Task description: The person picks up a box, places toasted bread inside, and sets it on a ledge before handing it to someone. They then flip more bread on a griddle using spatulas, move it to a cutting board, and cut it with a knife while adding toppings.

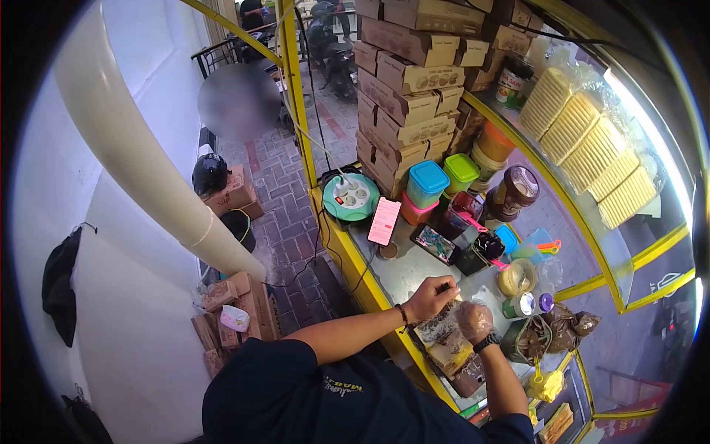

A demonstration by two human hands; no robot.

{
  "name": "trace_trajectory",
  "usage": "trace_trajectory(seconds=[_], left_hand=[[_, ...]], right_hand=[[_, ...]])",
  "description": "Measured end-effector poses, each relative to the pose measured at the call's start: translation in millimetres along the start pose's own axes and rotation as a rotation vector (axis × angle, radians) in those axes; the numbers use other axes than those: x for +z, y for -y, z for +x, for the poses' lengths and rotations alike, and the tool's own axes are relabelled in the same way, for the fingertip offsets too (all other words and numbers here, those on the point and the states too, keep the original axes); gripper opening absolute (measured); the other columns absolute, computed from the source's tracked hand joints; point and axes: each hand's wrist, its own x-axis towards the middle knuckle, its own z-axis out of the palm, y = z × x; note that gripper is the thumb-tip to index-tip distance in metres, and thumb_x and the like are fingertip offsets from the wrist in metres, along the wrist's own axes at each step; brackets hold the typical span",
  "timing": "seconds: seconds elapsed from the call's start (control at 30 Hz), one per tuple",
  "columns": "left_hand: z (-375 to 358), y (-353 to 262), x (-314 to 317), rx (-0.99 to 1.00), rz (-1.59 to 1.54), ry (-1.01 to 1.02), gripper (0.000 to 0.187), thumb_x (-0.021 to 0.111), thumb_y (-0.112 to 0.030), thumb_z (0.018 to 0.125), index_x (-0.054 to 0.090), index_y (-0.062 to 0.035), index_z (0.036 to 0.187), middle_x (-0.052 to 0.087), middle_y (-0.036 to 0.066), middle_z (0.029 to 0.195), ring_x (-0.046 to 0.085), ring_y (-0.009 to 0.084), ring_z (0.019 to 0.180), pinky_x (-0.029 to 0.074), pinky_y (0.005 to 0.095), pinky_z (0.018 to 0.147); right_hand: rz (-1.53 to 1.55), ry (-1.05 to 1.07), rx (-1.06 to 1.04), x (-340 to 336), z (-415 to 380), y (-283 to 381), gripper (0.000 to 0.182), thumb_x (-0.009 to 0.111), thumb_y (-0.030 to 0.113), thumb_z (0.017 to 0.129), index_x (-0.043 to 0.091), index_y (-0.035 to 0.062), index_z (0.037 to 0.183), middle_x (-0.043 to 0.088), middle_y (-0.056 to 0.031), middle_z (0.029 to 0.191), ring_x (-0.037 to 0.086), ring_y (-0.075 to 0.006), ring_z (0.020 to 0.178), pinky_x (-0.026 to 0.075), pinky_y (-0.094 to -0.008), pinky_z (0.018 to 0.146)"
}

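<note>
My left hand (431,299), with a dark beaded bracelet at the wrist, is closed at the far end of a bread slab (446,346). A small dark piece shows at its fingers, too little of it to name. Clear plastic covers my right hand (475,323), which is curled over the bread's right side; what its fingers hold is hidden. Dark sprinkles or crumbs cover part of the bread, and its near part is pale yellow. It lies on a brown board (469,379). Beside my right hand stand a white-lidded jar (520,305) and a brown plastic bag (534,339).
A lit phone (384,220) leans near a green cable reel (350,197). Another phone (435,244) lies by dark sauce tubs (481,249). Stacked cardboard boxes (410,78) rise behind. Packed bread (584,140) sits on the right shelf. A yellow spread tub (546,386) stands at right.
</note>
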Motion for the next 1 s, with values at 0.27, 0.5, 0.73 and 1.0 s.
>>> trace_trajectory(seconds=[0.27, 0.5, 0.73, 1.0], left_hand=[[3, -9, -7, -0.011, -0.111, -0.006, 0.022, 0.06, -0.019, 0.096, 0.055, -0.0036, 0.081, 0.05, -0.004, 0.067, 0.044, 0.0028, 0.064, 0.037, 0.0237, 0.057], [3, -8, -14, 0.016, -0.131, -0.053, 0.022, 0.06, -0.019, 0.097, 0.055, -0.0043, 0.081, 0.048, -0.006, 0.067, 0.043, 0.0015, 0.065, 0.036, 0.0231, 0.057], [12, -8, -23, 0.147, -0.304, -0.157, 0.022, 0.06, -0.021, 0.098, 0.054, -0.0049, 0.084, 0.042, -0.006, 0.07, 0.038, 0.0023, 0.069, 0.034, 0.0249, 0.059], [8, -5, -55, 0.187, -0.443, -0.153, 0.028, 0.057, -0.026, 0.101, 0.05, -0.0072, 0.081, 0.036, -0.007, 0.069, 0.033, 0.0026, 0.066, 0.029, 0.0254, 0.056]], right_hand=[[0.063, 0.15, 0.184, -12, 10, 7, 0.023, 0.056, 0.023, 0.085, 0.066, 0.0044, 0.076, 0.066, -0.0234, 0.075, 0.066, -0.0411, 0.072, 0.052, -0.0508, 0.065], [0.111, 0.13, -0.005, -16, 5, -2, 0.021, 0.061, 0.024, 0.084, 0.067, 0.006, 0.074, 0.067, -0.0192, 0.077, 0.065, -0.0398, 0.072, 0.051, -0.0508, 0.068], [0.224, 0.259, 0.179, -11, 5, -18, 0.04, 0.061, 0.039, 0.081, 0.07, 0.0002, 0.08, 0.064, -0.0256, 0.076, 0.065, -0.0412, 0.073, 0.048, -0.0488, 0.065], [0.314, 0.33, 0.451, 11, 14, -54, 0.025, 0.072, 0.02, 0.076, 0.072, -0.0024, 0.086, 0.067, -0.0097, 0.065, 0.063, -0.0179, 0.054, 0.05, -0.0348, 0.054]])
